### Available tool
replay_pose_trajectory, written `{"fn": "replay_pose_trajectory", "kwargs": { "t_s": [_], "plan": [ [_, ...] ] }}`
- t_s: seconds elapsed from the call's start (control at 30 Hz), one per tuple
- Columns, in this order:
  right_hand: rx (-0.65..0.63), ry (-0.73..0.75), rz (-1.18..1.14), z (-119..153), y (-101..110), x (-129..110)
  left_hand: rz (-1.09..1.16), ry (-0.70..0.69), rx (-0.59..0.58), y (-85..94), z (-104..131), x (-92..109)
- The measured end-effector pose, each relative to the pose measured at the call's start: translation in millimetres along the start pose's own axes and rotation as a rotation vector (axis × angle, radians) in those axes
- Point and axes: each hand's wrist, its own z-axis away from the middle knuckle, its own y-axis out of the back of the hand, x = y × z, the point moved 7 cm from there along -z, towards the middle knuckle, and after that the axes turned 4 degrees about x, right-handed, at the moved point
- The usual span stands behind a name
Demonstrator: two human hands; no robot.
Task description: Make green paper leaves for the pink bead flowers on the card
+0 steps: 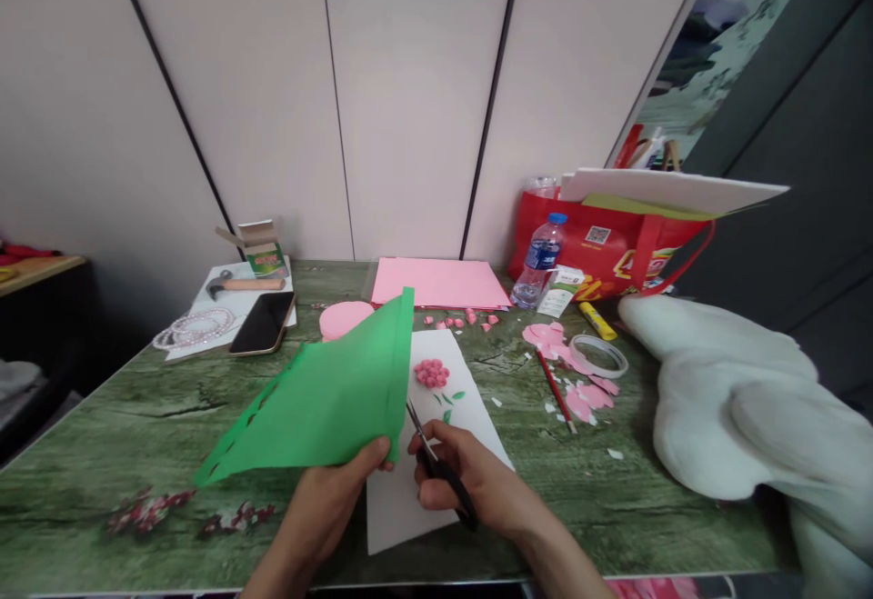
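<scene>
My left hand point(351, 481) grips the lower right edge of a sheet of green paper point(327, 394), which is raised and tilted over the table. Its left edge is jagged with cut-outs. In my right hand point(470, 472) is a pair of scissors with black handles point(446, 481); the blades point up and left beside the sheet's right edge. Whether the blades touch the paper I cannot tell. Under both hands lies white paper point(402, 513) bearing a cluster of pink paper roses point(432, 373) and several small green leaves point(447, 404). The green sheet hides part of the white paper.
Pink paper scraps point(583, 399), a red pencil point(556, 390), a tape roll point(598, 356) and a yellow glue stick point(597, 320) lie at right, near a white plush toy point(723, 408). Behind stand a water bottle point(541, 263) and red bag point(614, 244). A phone point(263, 323) and hammer point(245, 284) lie left.
</scene>
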Motion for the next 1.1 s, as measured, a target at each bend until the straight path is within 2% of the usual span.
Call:
{"fn": "replay_pose_trajectory", "kwargs": {
  "t_s": [0.23,0.37,0.67,1.1],
  "plan": [
    [-0.036,-0.042,0.033,-0.6,-5.5,0.3,-0.217,-0.103,-0.010,13.3,-3.9,4.4],
    [-0.037,-0.030,0.064,-0.9,-7.9,-2.8,-0.323,-0.116,-0.049,14.1,-0.2,4.2],
    [-0.048,-0.028,0.067,-1.1,-8.2,1.7,-0.339,-0.099,-0.105,12.6,0.4,2.7],
    [-0.005,-0.046,0.058,-1.1,-9.7,5.9,-0.356,-0.132,-0.027,14.1,3.8,4.7]
  ]
}}
